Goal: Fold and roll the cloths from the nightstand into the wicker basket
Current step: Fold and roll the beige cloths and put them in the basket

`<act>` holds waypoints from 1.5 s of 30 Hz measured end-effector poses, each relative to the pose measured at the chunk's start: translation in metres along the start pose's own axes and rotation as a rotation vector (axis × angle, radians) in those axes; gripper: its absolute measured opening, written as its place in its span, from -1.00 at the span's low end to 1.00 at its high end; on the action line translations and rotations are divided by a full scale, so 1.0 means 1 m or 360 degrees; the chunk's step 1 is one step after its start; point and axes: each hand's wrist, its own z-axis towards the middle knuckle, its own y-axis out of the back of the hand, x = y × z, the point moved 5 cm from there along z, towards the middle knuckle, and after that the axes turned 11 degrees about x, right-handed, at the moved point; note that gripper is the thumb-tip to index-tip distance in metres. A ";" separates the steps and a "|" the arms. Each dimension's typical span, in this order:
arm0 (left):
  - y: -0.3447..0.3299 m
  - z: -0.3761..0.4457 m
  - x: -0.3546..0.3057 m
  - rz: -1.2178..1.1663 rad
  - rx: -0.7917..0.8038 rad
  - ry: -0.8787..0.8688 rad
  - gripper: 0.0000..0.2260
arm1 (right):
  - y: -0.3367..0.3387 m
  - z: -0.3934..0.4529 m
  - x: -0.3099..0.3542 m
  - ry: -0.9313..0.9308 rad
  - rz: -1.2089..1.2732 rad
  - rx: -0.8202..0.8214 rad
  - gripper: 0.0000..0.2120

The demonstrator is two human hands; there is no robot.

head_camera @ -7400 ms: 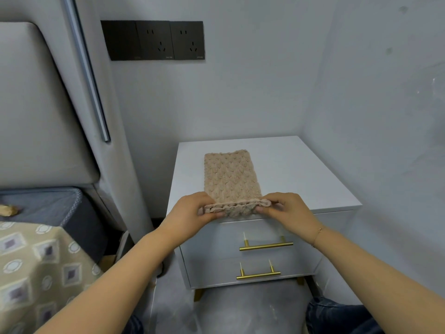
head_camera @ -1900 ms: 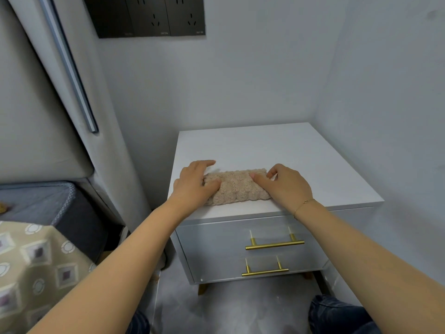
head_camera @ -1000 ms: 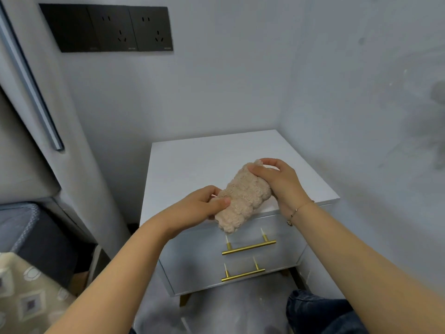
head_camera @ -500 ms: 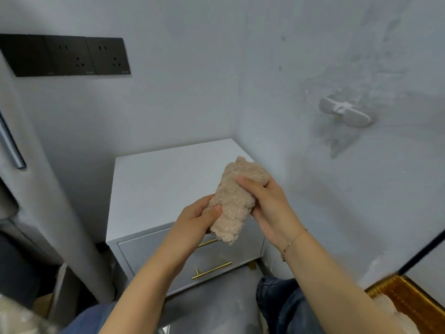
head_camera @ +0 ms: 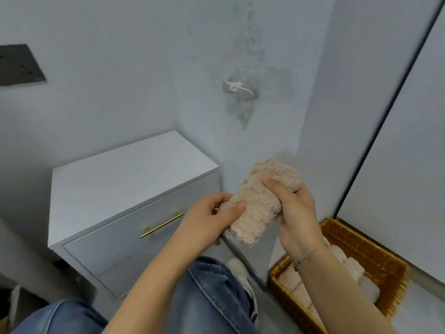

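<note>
The rolled cloth (head_camera: 258, 208) is gripped by the left hand (head_camera: 207, 222) and right hand (head_camera: 295, 213), above the basket (head_camera: 375, 259). It is judged soft, light and prone to unrolling, so both ends should be held.

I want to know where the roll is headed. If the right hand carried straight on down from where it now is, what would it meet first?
Most likely the wicker basket, which sits on the floor below the right hand and its rolled cloth, though depth is unclear.
</note>
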 end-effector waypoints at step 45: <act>-0.306 0.198 0.306 0.1251 0.1288 0.0347 -0.52 | 0.540 0.029 -0.173 -0.1106 -0.0681 -0.1484 -0.35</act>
